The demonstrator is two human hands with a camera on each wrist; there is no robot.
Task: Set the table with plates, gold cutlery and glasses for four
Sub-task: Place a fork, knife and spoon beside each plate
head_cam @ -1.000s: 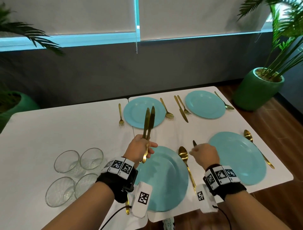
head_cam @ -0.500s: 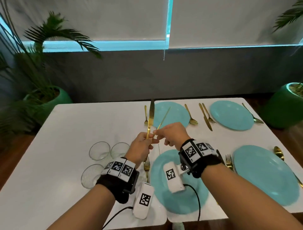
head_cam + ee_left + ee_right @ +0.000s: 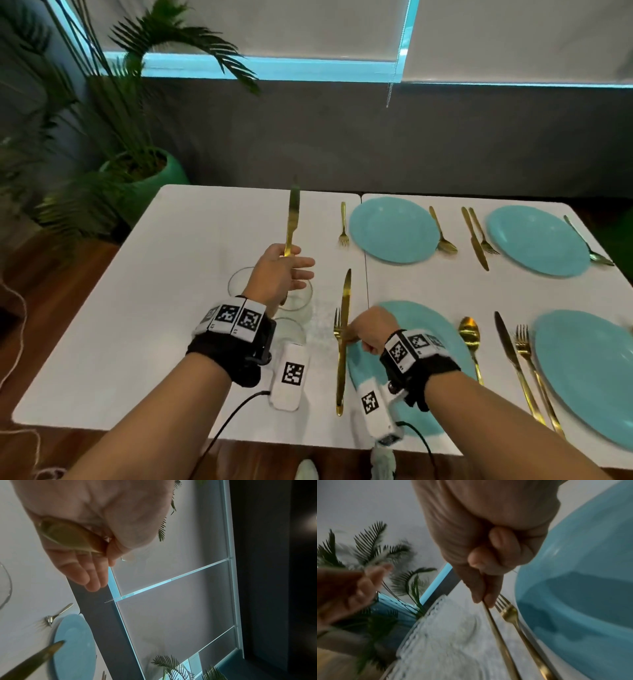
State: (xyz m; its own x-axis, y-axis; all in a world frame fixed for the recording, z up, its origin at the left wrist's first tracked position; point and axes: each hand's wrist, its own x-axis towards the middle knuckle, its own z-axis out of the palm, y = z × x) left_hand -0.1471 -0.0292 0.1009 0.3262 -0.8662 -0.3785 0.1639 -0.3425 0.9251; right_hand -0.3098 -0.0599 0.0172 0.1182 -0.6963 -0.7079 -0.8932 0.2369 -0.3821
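My left hand holds a gold knife upright above the white table, thumb clamping its handle, the other fingers straight. My right hand pinches a second gold knife low by the table, between thumb and forefinger. That knife lies alongside a gold fork, just left of the near-left teal plate. Clear glasses stand under my left hand, partly hidden by it.
Two far teal plates have forks, spoons and a knife beside them. The near-right plate has a spoon, knife and fork to its left. A potted palm stands off the table's far-left corner.
My right hand took one of the two knives from my left hand and lowered it beside the fork by the near-left plate. My left hand shifted left with the remaining knife.
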